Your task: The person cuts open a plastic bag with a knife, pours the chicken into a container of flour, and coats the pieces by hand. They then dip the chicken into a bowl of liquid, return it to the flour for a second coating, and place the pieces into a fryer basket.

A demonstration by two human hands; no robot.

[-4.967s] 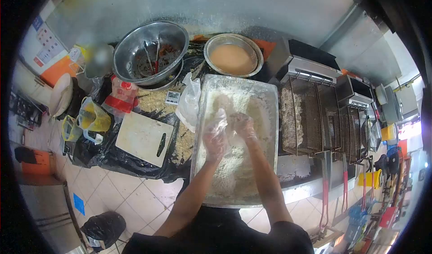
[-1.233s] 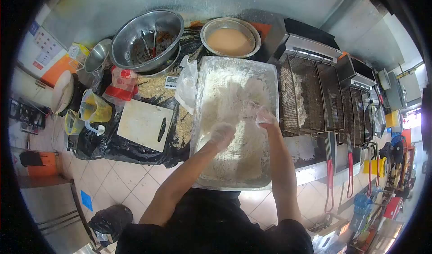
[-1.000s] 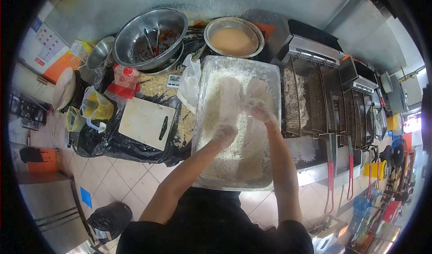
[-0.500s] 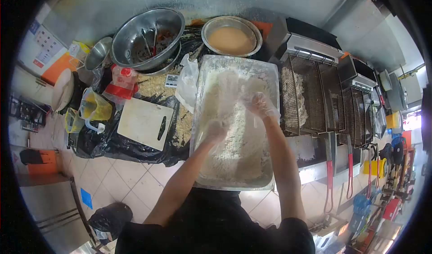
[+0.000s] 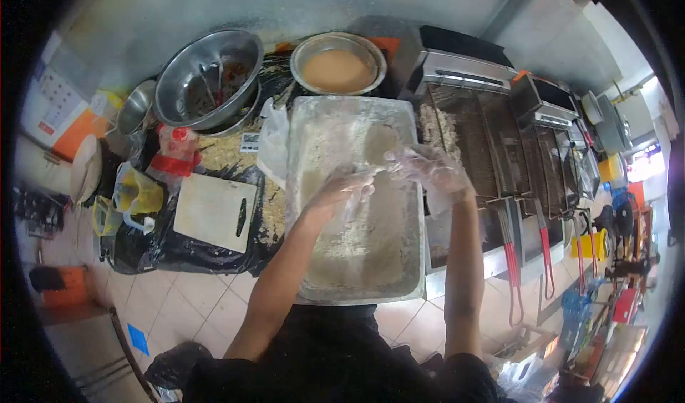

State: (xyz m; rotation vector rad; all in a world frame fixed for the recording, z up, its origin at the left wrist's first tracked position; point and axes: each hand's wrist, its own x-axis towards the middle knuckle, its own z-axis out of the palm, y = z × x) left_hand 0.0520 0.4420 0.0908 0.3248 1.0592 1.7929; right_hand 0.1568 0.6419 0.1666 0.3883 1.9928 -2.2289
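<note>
A large metal tray (image 5: 421,260) of white flour (image 5: 349,253) lies in front of me. Both hands wear clear, flour-dusted plastic gloves and are raised over its middle. My left hand (image 5: 349,187) is closed, fingers bent toward the right. My right hand (image 5: 432,173) is closed too, over the tray's right edge, with its fingertips pointing left. A small pale, floury bit shows between the fingertips of the two hands; its kind is too blurred to make out. Loose glove plastic hangs below each hand.
Behind the tray stands a bowl of tan liquid (image 5: 337,71). To the left are a large steel bowl (image 5: 178,114) with tongs, a white cutting board (image 5: 214,210) and a yellow jug (image 5: 139,190). Wire fryer baskets (image 5: 485,146) with red handles lie close on the right, one holding floury pieces.
Both hands have come up out of the flour. The left moved up and the right shifted slightly right and down, their fingertips now near each other. The camera view has shifted slightly.
</note>
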